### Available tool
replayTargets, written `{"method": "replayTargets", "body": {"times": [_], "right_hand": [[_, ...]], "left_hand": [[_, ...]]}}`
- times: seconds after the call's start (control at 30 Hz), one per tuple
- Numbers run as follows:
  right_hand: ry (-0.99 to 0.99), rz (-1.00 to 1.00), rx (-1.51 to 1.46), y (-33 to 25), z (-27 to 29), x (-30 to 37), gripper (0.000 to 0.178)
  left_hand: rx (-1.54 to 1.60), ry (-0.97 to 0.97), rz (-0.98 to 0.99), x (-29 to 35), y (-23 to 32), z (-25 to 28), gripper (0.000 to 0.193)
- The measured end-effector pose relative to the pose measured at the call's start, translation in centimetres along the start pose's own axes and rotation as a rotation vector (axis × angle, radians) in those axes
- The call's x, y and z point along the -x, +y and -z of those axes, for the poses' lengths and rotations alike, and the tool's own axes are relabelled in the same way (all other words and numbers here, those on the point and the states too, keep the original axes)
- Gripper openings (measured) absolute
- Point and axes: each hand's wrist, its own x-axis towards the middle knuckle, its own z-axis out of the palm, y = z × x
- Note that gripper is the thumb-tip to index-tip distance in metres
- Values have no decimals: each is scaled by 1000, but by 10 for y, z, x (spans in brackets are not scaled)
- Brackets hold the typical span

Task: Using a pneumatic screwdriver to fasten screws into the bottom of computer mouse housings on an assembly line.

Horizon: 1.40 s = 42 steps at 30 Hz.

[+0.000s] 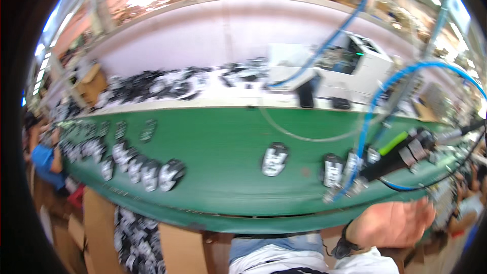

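Note:
My right hand is at the lower right, just in front of the green belt's near edge, with a dark band round the wrist. Its fingers stretch to the right, somewhat blurred, and nothing shows in them. Beyond it a black power screwdriver hangs tilted over the belt, apart from the hand. Near its tip lie black-and-white oval parts, shaped like computer mouse shells. Another such shell lies alone mid-belt. My left hand is out of view.
A green belt runs across, with several shells at its left. Behind are a shelf with dark parts and a white machine. A blue hose loops at right. A carton stands below; a co-worker sits far left.

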Motion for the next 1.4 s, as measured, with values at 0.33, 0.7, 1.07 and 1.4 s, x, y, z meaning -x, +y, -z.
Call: {"method": "replayTargets", "body": {"times": [0.33, 0.7, 1.07, 1.4], "right_hand": [[-671, -1122, -423, 17, -6, 46, 76], [-394, -876, -361, 42, 12, 118, 67], [-723, -791, -66, 72, 59, 107, 42], [-675, -1015, -382, 43, 30, 82, 34]], "left_hand": [[117, -482, -107, 40, -50, -10, 17], [-958, 1186, -931, 13, 256, 93, 54], [-630, 1571, -812, -7, 246, 137, 63], [-677, 1490, -824, -22, 233, 143, 85]]}}
